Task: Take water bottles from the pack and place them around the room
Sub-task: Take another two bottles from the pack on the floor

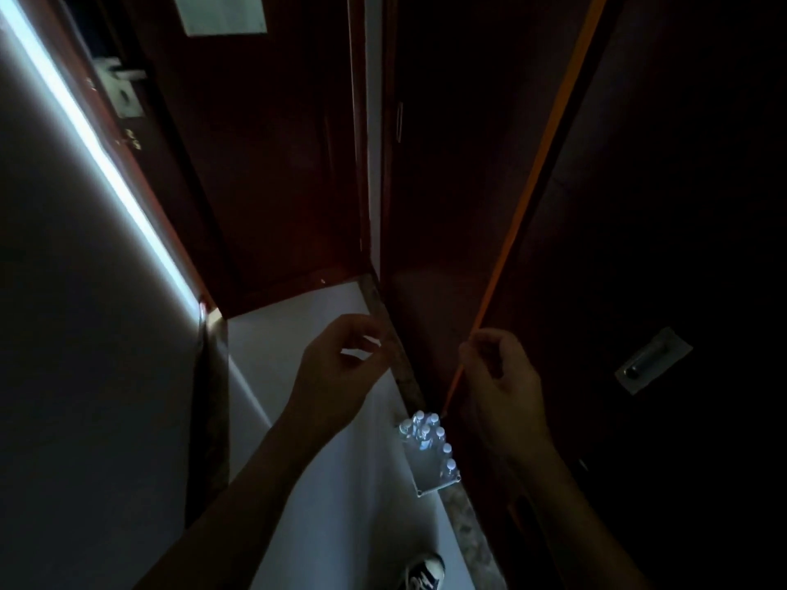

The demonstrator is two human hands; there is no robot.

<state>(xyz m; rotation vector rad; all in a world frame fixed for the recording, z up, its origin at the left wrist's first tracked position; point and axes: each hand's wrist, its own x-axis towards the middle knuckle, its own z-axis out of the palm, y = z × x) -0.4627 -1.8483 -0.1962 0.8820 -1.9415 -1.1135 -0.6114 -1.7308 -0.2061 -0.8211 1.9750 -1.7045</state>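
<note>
Very dim in here, and much is lost. The dark wooden wardrobe door [664,206] on the right sinks into near-black, its surface unreadable and cut by the right edge. The shrink-wrapped pack of clear water bottles with white caps [430,451] on the pale floor [323,483] is too small to count for sure; labels can't be made out. The left hand [336,372] and right hand [500,385] show curled fingers, though shadow hides whether they pinch anything. A black-and-white sneaker [423,572] is clipped by the bottom edge. The pale rectangular notice [219,12] up top is cropped, its print illegible.
</note>
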